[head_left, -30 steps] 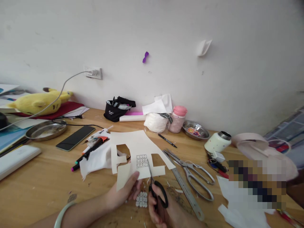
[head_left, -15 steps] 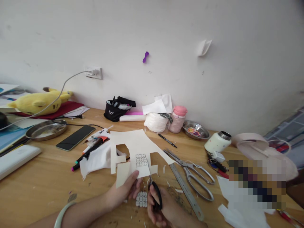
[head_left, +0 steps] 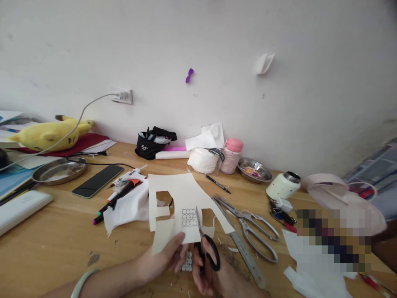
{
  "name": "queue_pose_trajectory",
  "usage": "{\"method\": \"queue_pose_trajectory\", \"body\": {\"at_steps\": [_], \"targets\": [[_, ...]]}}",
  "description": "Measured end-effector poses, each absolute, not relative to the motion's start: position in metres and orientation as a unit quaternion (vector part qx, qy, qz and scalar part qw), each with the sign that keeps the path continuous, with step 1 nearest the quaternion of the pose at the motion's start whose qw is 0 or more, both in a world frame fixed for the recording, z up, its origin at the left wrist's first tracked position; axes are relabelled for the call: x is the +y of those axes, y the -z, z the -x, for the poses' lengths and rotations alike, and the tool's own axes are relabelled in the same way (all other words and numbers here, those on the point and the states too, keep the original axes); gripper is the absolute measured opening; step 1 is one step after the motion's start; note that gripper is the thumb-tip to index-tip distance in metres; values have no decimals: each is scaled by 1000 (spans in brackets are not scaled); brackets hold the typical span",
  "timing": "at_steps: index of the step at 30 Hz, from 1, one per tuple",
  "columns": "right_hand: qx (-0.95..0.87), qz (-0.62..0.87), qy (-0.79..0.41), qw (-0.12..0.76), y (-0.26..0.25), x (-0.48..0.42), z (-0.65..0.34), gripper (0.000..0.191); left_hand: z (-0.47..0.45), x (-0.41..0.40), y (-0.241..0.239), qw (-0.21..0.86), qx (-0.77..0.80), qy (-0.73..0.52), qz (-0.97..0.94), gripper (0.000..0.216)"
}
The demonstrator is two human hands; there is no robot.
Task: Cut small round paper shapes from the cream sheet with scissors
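Note:
My left hand [head_left: 177, 253] pinches the lower edge of a cream paper sheet [head_left: 173, 184] with cut-out openings. On this sheet, near my thumb, is a drawn grid of small circles [head_left: 189, 217]. My right hand [head_left: 206, 269] grips black-handled scissors [head_left: 214, 257], fingers in the loops. Their blade lies along the right side of the grid, with the other blade mostly hidden by the paper. Under my hands on the table is a small piece of joined grey-white discs [head_left: 187, 263], partly covered by my fingers.
Large metal shears [head_left: 245, 223] and a steel ruler [head_left: 248, 256] lie to the right. Markers [head_left: 108, 207], a glue gun [head_left: 127, 177] and a phone [head_left: 98, 181] are at the left. A cream bottle [head_left: 283, 186] and a metal dish [head_left: 254, 169] stand behind. Paper scraps lie at the right.
The sheet has shifted down and to the right, with the scissors following slightly. The scissor handles have spread wider apart. My left fingers now cover more of the disc piece.

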State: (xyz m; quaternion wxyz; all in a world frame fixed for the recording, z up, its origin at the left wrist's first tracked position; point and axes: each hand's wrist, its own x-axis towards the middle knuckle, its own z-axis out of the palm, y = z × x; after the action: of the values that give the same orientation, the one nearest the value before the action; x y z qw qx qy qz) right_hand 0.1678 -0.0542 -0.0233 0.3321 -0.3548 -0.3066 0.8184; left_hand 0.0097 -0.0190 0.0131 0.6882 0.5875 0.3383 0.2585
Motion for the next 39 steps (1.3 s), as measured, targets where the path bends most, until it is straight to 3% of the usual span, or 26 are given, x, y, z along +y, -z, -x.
{"method": "queue_pose_trajectory", "body": {"at_steps": [19, 24, 29, 33, 39], "targets": [[-400, 357, -760, 367, 27, -54, -168, 56, -3, -8, -4, 769, 328, -274, -475, 47], [-411, 347, -750, 386, 20, -53, -170, 55, -2, -1, -14, 711, 388, -360, -463, 46], [-338, 243, -824, 385, 23, -53, -174, 50, 1, 3, -25, 609, 490, -405, -474, 47], [-337, 240, -829, 376, 27, -51, -176, 51, 3, 10, -23, 588, 481, -474, -446, 32], [-355, 226, -862, 283, 21, -57, -185, 55, 8, 24, -14, 584, 440, -519, -443, 50]]}}
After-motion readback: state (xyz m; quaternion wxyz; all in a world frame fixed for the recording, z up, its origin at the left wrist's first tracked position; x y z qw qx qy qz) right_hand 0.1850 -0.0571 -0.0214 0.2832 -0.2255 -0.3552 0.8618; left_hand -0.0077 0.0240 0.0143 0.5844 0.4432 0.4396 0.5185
